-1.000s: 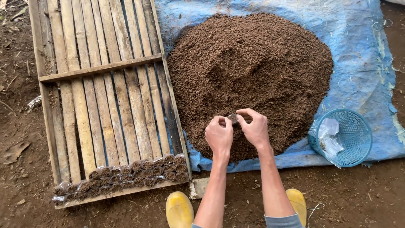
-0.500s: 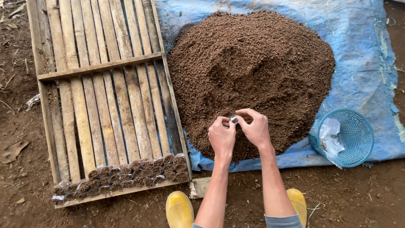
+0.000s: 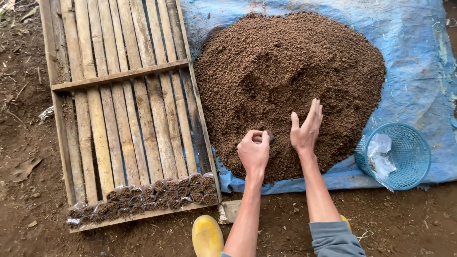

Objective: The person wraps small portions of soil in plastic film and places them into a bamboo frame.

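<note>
1. While the left hand [image 3: 253, 151] rests at the near edge of the soil heap [image 3: 290, 81], its fingers are curled tight around a small dark pot [image 3: 270, 136], barely visible.
2. Right hand [image 3: 306, 129] lies just beside it on the soil, fingers straight and spread flat, holding nothing.
3. Beneath the heap lies a blue tarp [image 3: 419, 71] on bare ground.
4. Left of the heap sits a slatted bamboo tray [image 3: 119, 95]; rows of filled seedling bags [image 3: 162, 192] line its near end.
5. Right of the hands, a blue mesh basket [image 3: 404, 157] holds clear plastic bags [image 3: 381, 154].
6. One yellow boot [image 3: 207, 235] shows near the bottom edge.
</note>
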